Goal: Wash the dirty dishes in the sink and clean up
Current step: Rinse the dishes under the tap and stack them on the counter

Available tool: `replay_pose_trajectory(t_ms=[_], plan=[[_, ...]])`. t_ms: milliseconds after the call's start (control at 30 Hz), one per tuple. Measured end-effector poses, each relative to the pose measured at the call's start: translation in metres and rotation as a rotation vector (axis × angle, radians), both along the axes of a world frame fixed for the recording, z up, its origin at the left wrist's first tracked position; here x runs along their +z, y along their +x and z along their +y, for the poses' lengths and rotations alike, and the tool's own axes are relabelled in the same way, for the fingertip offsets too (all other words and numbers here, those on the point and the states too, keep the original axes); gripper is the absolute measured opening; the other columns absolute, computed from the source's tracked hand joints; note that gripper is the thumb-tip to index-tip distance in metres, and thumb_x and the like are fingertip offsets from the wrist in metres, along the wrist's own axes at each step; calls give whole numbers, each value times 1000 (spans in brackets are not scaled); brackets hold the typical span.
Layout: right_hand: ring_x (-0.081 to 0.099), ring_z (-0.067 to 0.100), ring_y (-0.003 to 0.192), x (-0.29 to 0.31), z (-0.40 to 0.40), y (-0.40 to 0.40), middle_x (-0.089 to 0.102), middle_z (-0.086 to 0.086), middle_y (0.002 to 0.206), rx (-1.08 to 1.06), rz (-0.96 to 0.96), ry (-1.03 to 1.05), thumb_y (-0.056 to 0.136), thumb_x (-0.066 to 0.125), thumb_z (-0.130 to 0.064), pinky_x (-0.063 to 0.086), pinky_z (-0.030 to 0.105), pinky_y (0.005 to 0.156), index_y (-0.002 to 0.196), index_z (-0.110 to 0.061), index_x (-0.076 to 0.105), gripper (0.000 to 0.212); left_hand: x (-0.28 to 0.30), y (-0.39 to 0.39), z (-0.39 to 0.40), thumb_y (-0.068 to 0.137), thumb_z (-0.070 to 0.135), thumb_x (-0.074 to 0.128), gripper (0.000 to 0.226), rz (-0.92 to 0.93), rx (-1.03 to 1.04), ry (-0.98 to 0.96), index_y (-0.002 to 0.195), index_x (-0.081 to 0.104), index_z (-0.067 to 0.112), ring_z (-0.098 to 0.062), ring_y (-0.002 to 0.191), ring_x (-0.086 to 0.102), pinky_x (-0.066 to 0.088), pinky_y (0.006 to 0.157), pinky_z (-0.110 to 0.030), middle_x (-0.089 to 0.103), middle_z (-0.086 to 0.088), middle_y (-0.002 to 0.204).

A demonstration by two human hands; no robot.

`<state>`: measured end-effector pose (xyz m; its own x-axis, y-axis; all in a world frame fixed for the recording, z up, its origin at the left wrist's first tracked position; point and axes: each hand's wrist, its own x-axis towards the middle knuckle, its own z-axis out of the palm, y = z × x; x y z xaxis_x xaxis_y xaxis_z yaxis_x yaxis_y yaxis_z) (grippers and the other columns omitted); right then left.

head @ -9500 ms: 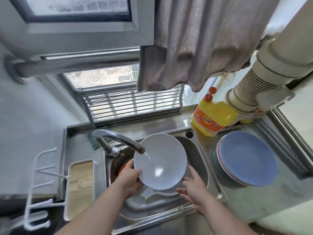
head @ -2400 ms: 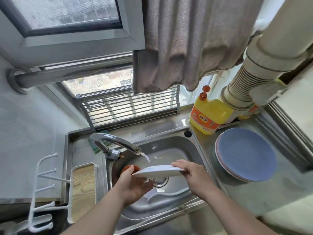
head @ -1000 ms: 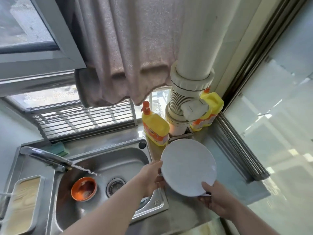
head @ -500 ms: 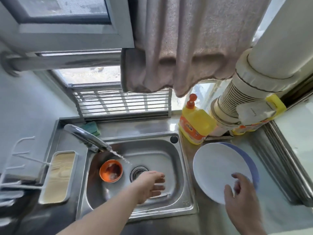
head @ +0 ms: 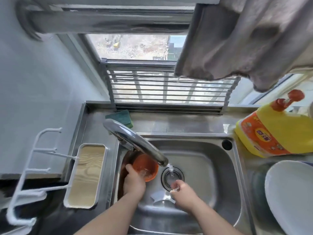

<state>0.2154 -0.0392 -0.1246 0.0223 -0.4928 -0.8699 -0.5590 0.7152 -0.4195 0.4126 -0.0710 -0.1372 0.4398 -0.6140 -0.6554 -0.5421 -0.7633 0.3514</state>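
Down inside the sink point(head: 220, 175), the orange bowl point(head: 147, 167) is gripped at its rim by the left hand point(head: 133, 182). The right hand point(head: 183, 192), loosely curled, holds nothing. The bowl should be tipped under the water point(head: 171, 167) and rubbed.

The left hand point(head: 133, 181) gripped the near rim of an orange bowl point(head: 145, 167) in the sink point(head: 220, 167), under the faucet point(head: 135, 141). Just right of it, the right hand point(head: 183, 192) hovered beside the drain point(head: 172, 177), fingers loosely curled beneath the running water. Well right of that hand, a white plate point(head: 291, 197) lay on the counter point(head: 186, 122), a yellow detergent bottle point(head: 274, 129) beyond it.
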Motion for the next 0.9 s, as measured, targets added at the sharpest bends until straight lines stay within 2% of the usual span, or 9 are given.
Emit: replay_pose_trajectory(t_ms=[100, 167, 267, 433, 533, 633, 733, 800, 900], plan=[[52, 21, 62, 2, -3, 19, 62, 9, 80, -112, -33, 24, 86, 54, -16, 42, 27, 54, 102, -22, 60, 18, -6, -4, -4, 97, 19, 54, 34, 29, 113, -4, 124, 33, 22, -31, 74, 65, 54, 74, -39, 67, -8, 92], [48, 19, 57, 9, -4, 26, 59, 9, 79, -215, -84, 56, 94, 52, -7, 40, 26, 51, 105, -19, 59, 18, 2, -9, -8, 96, 15, 53, 32, 141, 224, 5, 125, 42, 21, -28, 59, 73, 62, 58, -39, 71, -10, 87], [51, 17, 53, 19, -8, 27, 59, 10, 86, -397, -191, 52, 100, 57, -11, 41, 29, 54, 120, -17, 57, 20, 23, -19, -11, 98, 13, 50, 26, 307, 328, -44, 121, 54, 26, -24, 46, 69, 54, 44, -29, 73, -18, 89], [66, 24, 71, 42, -10, 11, 71, 7, 120, -672, -309, 159, 97, 65, -40, 58, 38, 74, 133, -36, 52, 39, 65, -33, 0, 93, 2, 40, 38, 490, 331, -90, 112, 58, 30, -25, 45, 57, 55, 53, -37, 70, -17, 81], [71, 32, 88, 56, -3, 1, 73, 10, 122, -711, -427, 181, 87, 65, -33, 56, 45, 88, 123, -38, 67, 36, 77, -40, 6, 94, 0, 39, 46, 611, 292, -17, 125, 56, 28, -26, 51, 63, 57, 56, -36, 71, -21, 90], [73, 36, 94, 67, 3, -6, 75, 12, 112, -797, -500, 156, 101, 50, -17, 54, 46, 89, 118, -33, 71, 32, 86, -46, 11, 99, 4, 41, 44, 715, 352, 95, 124, 58, 36, -26, 54, 67, 59, 52, -34, 73, -22, 97], [74, 39, 96, 70, 3, -7, 76, 15, 111, -894, -503, 115, 104, 46, -12, 54, 54, 102, 124, -27, 69, 34, 95, -47, 14, 98, 5, 43, 46, 806, 400, 149, 123, 60, 40, -25, 58, 67, 60, 56, -34, 71, -21, 104], [74, 37, 95, 73, 0, -3, 77, 14, 110, -923, -493, 91, 103, 48, -13, 56, 52, 99, 124, -25, 70, 32, 99, -44, 15, 98, 6, 45, 44, 853, 431, 170, 125, 61, 36, -23, 59, 66, 59, 56, -33, 69, -16, 98], [72, 32, 91, 80, -2, 6, 77, 12, 107, -893, -500, 115, 104, 53, -26, 57, 41, 83, 124, -24, 70, 26, 107, -36, 18, 97, 24, 58, 28, 913, 512, 222, 122, 66, 15, -21, 65, 68, 60, 64, -33, 70, -9, 88]])
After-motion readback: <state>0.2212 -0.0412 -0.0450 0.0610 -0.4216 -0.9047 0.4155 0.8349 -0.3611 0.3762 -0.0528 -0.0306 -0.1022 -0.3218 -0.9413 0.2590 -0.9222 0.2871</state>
